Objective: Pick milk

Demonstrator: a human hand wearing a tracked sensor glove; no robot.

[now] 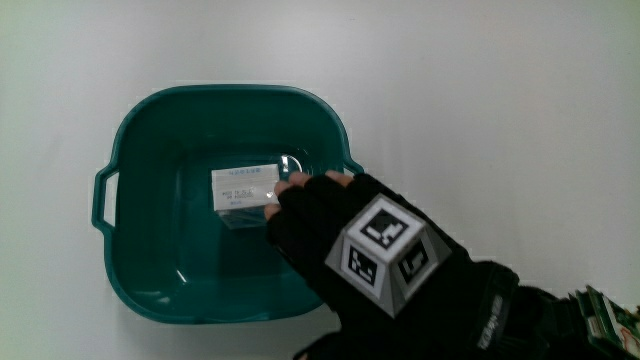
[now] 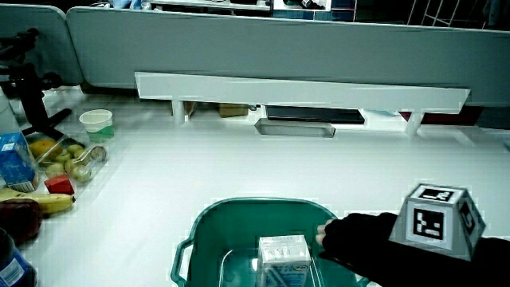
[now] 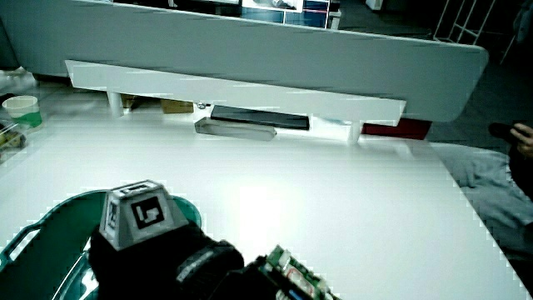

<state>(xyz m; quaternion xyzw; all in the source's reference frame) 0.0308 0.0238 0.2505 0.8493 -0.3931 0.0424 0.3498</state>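
Note:
The milk is a small white carton with a printed label, lying inside a teal plastic tub with handles. In a side view the milk carton shows in the tub. The hand, in a black glove with a patterned cube on its back, reaches into the tub and sits right beside the carton, at its end. In both side views the hand is low over the tub's rim. The hand hides the carton in one side view.
A paper cup, a jar of fruit, a red block, a banana and a blue carton lie at the table's edge. A grey tray sits under a white shelf by the partition. A green packet lies by the forearm.

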